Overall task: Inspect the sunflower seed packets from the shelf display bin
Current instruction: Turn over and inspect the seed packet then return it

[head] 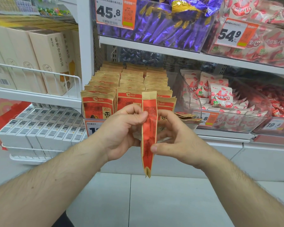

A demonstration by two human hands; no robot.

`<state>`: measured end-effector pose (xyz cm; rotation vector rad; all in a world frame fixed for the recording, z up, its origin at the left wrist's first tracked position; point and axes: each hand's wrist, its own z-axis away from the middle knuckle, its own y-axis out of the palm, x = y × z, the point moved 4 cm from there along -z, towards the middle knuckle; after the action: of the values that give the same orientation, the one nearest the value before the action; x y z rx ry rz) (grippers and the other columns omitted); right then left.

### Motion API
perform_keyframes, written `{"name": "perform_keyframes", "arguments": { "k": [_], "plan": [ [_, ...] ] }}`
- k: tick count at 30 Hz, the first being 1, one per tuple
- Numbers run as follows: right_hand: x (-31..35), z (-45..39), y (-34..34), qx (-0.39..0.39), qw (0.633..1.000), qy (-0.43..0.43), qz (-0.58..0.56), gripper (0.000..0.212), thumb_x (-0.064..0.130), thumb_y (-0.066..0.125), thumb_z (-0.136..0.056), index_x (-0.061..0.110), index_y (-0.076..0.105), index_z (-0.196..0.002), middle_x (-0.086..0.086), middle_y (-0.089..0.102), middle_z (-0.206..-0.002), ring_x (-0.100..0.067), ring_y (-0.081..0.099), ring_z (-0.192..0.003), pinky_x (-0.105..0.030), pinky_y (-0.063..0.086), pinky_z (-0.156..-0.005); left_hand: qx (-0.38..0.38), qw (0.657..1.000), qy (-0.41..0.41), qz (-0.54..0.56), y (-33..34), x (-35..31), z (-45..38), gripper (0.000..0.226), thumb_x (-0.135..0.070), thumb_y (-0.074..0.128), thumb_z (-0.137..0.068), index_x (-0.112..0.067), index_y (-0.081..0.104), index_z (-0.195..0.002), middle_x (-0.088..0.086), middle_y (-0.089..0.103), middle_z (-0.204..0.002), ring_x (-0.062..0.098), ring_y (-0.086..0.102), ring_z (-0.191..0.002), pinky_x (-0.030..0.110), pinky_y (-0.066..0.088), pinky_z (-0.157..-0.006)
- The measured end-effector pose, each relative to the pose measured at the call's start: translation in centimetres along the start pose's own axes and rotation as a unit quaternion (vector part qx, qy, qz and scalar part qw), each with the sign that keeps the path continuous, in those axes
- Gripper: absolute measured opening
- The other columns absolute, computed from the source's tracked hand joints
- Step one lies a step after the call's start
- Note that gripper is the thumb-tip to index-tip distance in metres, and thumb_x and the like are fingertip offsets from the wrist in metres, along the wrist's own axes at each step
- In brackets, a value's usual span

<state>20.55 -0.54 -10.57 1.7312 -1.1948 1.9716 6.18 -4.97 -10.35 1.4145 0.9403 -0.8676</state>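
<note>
One red and tan sunflower seed packet [149,133] stands upright and nearly edge-on in front of the shelf, its back with small print turned toward me. My left hand [121,133] pinches its upper part between thumb and fingers. My right hand [172,138] holds its right side, thumb pressed on the lower edge. Behind my hands, the display bin [95,121] holds three rows of several identical packets [97,104] standing upright.
Cream boxes [51,59] stand behind a white wire rail at left, white barcode boxes [39,126] below. Clear bins hold purple candy [170,25] above and strawberry-print sweets [220,95] at right. Price tags hang on the shelf edges. White floor tiles lie below.
</note>
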Motion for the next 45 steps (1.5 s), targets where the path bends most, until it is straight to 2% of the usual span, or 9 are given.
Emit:
{"name": "perform_keyframes", "arguments": {
  "k": [3, 7, 17, 23, 26, 29, 34, 41, 45],
  "plan": [
    [0.2, 0.1, -0.2, -0.003, 0.999, 0.001, -0.037, 0.077, 0.013, 0.083, -0.062, 0.04, 0.053, -0.128, -0.004, 0.064, -0.12, -0.023, 0.072, -0.093, -0.042, 0.06, -0.084, 0.004, 1.0, 0.001, 0.003, 0.2, -0.1, 0.1, 0.014, -0.018, 0.057, -0.079, -0.013, 0.045, -0.073, 0.001, 0.055, -0.052, 0.016, 0.055, -0.045, 0.036, 0.048, -0.06],
    [0.3, 0.1, -0.6, -0.002, 0.998, -0.008, -0.057, 0.079, 0.009, 0.084, -0.062, 0.032, 0.057, -0.132, -0.009, 0.065, -0.119, -0.029, 0.073, -0.093, -0.044, 0.06, -0.083, 0.007, 1.0, 0.003, 0.007, 0.3, -0.2, 0.3, 0.015, -0.019, 0.056, -0.079, -0.013, 0.043, -0.075, -0.001, 0.055, -0.051, 0.016, 0.056, -0.045, 0.038, 0.048, -0.064],
    [-0.1, 0.1, -0.7, 0.026, 0.997, -0.01, -0.075, 0.078, 0.002, 0.081, -0.067, 0.023, 0.057, -0.138, 0.002, 0.07, -0.115, -0.023, 0.072, -0.091, -0.032, 0.058, -0.081, 0.015, 1.0, 0.003, 0.006, 0.0, 0.0, 0.1, 0.015, -0.021, 0.059, -0.079, -0.014, 0.047, -0.075, 0.005, 0.061, -0.057, 0.024, 0.062, -0.056, 0.045, 0.052, -0.067],
    [0.5, 0.3, -0.2, 0.03, 0.999, -0.007, -0.015, 0.096, 0.009, 0.084, -0.067, 0.043, 0.042, -0.146, 0.002, 0.063, -0.129, -0.022, 0.071, -0.099, -0.039, 0.057, -0.089, -0.006, 1.0, 0.025, 0.014, 0.0, -0.1, 0.0, 0.017, -0.021, 0.059, -0.079, -0.015, 0.044, -0.073, 0.002, 0.057, -0.054, 0.021, 0.054, -0.051, 0.04, 0.051, -0.061],
    [0.5, 0.4, 0.5, 0.055, 0.998, 0.002, 0.039, 0.11, 0.007, 0.086, -0.067, 0.054, 0.029, -0.148, -0.001, 0.063, -0.119, -0.013, 0.07, -0.09, -0.037, 0.057, -0.089, -0.023, 0.999, 0.036, 0.024, -0.4, -0.3, -0.3, 0.018, -0.022, 0.062, -0.076, -0.017, 0.045, -0.07, 0.004, 0.056, -0.057, 0.021, 0.051, -0.057, 0.038, 0.048, -0.062],
    [0.6, 0.7, 0.2, 0.053, 0.998, 0.01, 0.022, 0.106, -0.007, 0.082, -0.071, 0.048, 0.033, -0.148, -0.008, 0.064, -0.108, -0.021, 0.073, -0.082, -0.029, 0.058, -0.077, -0.012, 0.999, 0.029, 0.039, -0.6, -0.3, -0.2, 0.016, -0.023, 0.063, -0.075, -0.018, 0.048, -0.071, 0.01, 0.054, -0.067, 0.02, 0.051, -0.061, 0.035, 0.047, -0.064],
    [0.6, 0.6, -0.2, 0.02, 0.999, -0.006, 0.028, 0.093, -0.009, 0.077, -0.075, 0.047, 0.044, -0.141, 0.009, 0.059, -0.084, -0.019, 0.07, -0.069, -0.026, 0.055, -0.07, 0.0, 0.997, 0.026, 0.066, -0.3, -0.7, -0.1, 0.011, -0.022, 0.059, -0.078, -0.016, 0.051, -0.082, 0.004, 0.064, -0.065, 0.017, 0.064, -0.058, 0.035, 0.055, -0.062],
    [0.9, 0.5, -0.7, -0.013, 0.997, -0.033, 0.069, 0.093, 0.012, 0.086, -0.073, 0.042, 0.039, -0.147, 0.027, 0.061, -0.091, 0.002, 0.056, -0.074, -0.02, 0.052, -0.074, -0.024, 0.999, 0.037, 0.019, -0.7, -1.1, 0.0, 0.009, -0.021, 0.056, -0.087, -0.014, 0.052, -0.089, 0.005, 0.063, -0.072, 0.016, 0.063, -0.061, 0.037, 0.058, -0.06],
    [0.9, 0.5, -0.7, -0.09, 0.984, -0.052, 0.146, 0.092, 0.053, 0.084, -0.059, 0.061, 0.038, -0.138, 0.026, 0.058, -0.129, 0.0, 0.056, -0.119, -0.035, 0.049, -0.102, -0.094, 0.99, 0.062, -0.079, -1.6, -1.4, 0.0, 0.016, -0.014, 0.053, -0.098, -0.012, 0.05, -0.083, 0.006, 0.07, -0.073, 0.02, 0.068, -0.063, 0.036, 0.058, -0.051]
  ]
}}
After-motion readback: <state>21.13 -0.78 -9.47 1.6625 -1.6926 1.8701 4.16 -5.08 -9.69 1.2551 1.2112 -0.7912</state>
